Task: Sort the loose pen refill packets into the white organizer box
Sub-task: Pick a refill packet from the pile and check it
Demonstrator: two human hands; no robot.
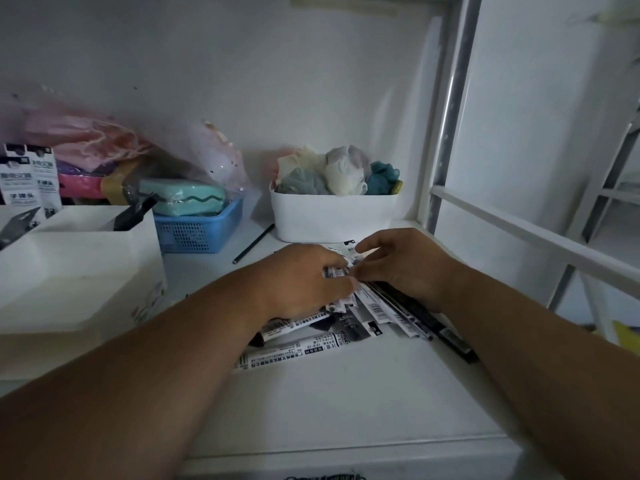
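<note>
Refill packets (311, 344) (slim, glossy) lie fanned; left hand (304, 282) and right hand (405, 268) pinch some.

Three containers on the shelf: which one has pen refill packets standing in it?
The white organizer box at far left: packets stand upright at its back. The blue basket holds a teal item; the white tub holds cloth-like bundles.

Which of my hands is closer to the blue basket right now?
Left. Your left hand lies on the pile of refill packets, on the side toward the blue basket. Your right hand is on the pile's far side, further from the basket.
</note>
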